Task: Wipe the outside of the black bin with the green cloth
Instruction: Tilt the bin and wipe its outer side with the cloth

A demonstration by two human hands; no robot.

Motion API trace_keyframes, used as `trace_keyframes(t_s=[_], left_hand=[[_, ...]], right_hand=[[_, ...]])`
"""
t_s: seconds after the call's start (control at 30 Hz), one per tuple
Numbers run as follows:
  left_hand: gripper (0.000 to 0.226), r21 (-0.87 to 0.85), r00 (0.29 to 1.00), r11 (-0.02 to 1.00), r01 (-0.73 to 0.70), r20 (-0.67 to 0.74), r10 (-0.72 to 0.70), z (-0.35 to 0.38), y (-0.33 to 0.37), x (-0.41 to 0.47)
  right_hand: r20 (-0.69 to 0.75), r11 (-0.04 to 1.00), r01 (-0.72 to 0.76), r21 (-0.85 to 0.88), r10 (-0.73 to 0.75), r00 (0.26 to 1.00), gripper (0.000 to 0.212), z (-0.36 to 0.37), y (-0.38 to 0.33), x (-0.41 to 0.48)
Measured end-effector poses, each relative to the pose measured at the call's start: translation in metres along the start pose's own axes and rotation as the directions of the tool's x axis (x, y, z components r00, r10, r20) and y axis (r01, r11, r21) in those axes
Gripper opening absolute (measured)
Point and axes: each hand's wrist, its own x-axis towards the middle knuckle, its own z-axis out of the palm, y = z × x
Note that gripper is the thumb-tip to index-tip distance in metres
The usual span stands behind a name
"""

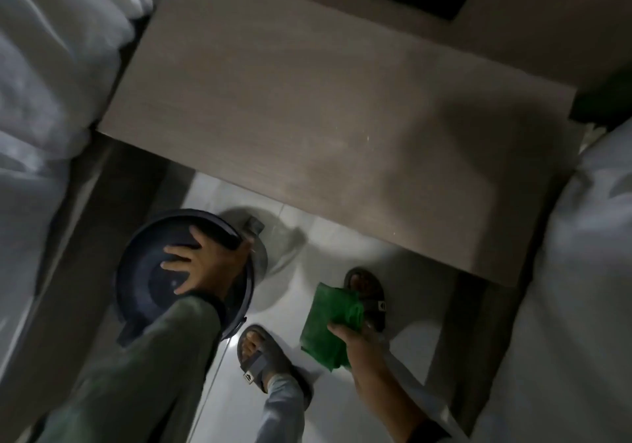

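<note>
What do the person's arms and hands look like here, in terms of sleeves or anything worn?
The left hand is bare, and its arm is covered to the wrist by a loose, dull green long sleeve. The right hand is bare too, with an uncovered forearm. No gloves, rings or watch are visible in this dim picture.

The black bin (150,278) is hemmed in on its left by the bed base (82,223) and behind it by the overhanging wooden table (307,127), under whose edge only a narrow strip of pale floor (301,271) is left. The bin's lid is covered by the spread left hand (201,264) and its sleeve, so access from above is blocked. To the right of the bin a stretch of floor is left open, though it is narrowed by two sandalled feet (260,353) and by the green cloth (328,326) pinched in the right hand (355,340).
</note>
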Motion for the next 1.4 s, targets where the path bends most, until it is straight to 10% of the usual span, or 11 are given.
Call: trace_keyframes(t_s=[0.17, 0.43, 0.57, 0.8, 0.93, 1.1, 1.2, 1.4], left_hand=[[0.143, 0.095, 0.982, 0.982, 0.164, -0.109, -0.154, 0.039, 0.015, 0.037], [0.147, 0.150, 0.996, 0.987, 0.052, 0.069, -0.063, -0.008, -0.051, 0.027], [0.144, 0.031, 0.993, 0.998, -0.063, 0.100, 0.060, -0.045, -0.056, 0.035], [0.107, -0.003, 0.966, 0.972, -0.234, 0.107, 0.233, -0.069, -0.077, 0.059], [0.115, -0.334, 0.961, 0.942, -0.039, 0.247, 0.128, -0.075, -0.089, 0.061], [0.113, -0.333, 0.948, 0.942, -0.048, 0.283, 0.148, -0.094, -0.097, 0.059], [0.078, -0.340, 0.947, 0.939, -0.052, 0.282, 0.155, -0.107, -0.103, 0.069], [0.083, -0.378, 0.911, 0.925, -0.028, 0.371, 0.180, -0.122, -0.112, 0.089]], right_hand=[[0.087, 0.997, -0.036, -0.070, 0.043, 0.995, 0.022, -0.004, 0.023, 0.007], [0.121, 0.947, 0.060, -0.316, -0.023, 0.992, 0.022, -0.002, 0.025, -0.018], [0.175, 0.815, 0.274, -0.511, -0.214, 0.961, 0.053, 0.019, 0.028, -0.023], [0.305, 0.581, 0.626, -0.521, -0.558, 0.772, 0.056, 0.107, 0.016, -0.023], [0.279, 0.696, 0.627, -0.350, -0.562, 0.779, 0.056, 0.148, 0.003, -0.022], [0.492, 0.634, 0.707, -0.312, -0.529, 0.691, 0.055, 0.183, 0.014, -0.036], [0.419, 0.431, 0.796, -0.425, -0.686, 0.595, 0.059, 0.194, 0.028, -0.039], [0.527, 0.069, 0.822, -0.565, -0.736, 0.425, 0.069, 0.230, 0.029, 0.003]])
